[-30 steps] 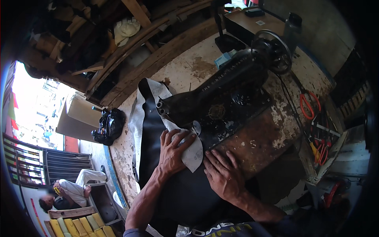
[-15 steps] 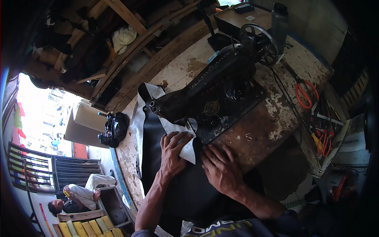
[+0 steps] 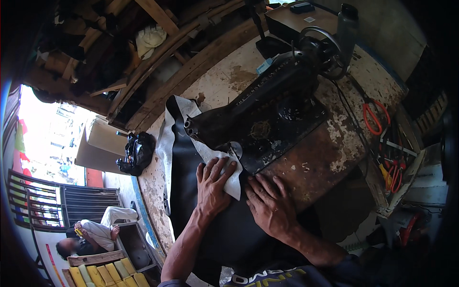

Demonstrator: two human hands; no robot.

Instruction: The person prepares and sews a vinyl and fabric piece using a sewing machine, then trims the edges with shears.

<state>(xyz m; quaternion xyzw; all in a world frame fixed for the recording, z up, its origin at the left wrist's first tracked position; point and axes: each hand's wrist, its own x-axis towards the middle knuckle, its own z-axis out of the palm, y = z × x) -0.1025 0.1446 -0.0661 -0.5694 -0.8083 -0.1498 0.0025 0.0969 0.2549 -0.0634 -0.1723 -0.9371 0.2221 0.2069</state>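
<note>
1. Black material (image 3: pixel 201 191), a wide dark sheet, spread flat on the surface (image 3: pixel 334 148) in front of the sewing machine (image 3: pixel 267 105), running from the machine's head toward the lower edge of the view.
2. White lining (image 3: pixel 217 160), laid over the black material beside the needle end of the machine; a second pale edge showing along the sheet's far left side.
3. Left hand (image 3: pixel 213 184), palm down, fingers spread, pressing flat on both the white lining and the black material; nothing enclosed in the grip.
4. Right hand (image 3: pixel 270 205), palm down just beside the left hand, fingers extended toward the machine base, resting flat on the black material; grip likewise released, nothing clasped.
5. Sewing machine, black and worn, standing diagonally on the surface, handwheel (image 3: pixel 325 48) at the far right end.
6. Surface, rusted, with peeling pale paint.
7. Orange-handled scissors (image 3: pixel 373 117), lying on the surface well to the right of the machine.
8. Black bag (image 3: pixel 136 153), left of the surface edge.
9. Seated person (image 3: pixel 93 234), lower left, well apart from the surface.
</note>
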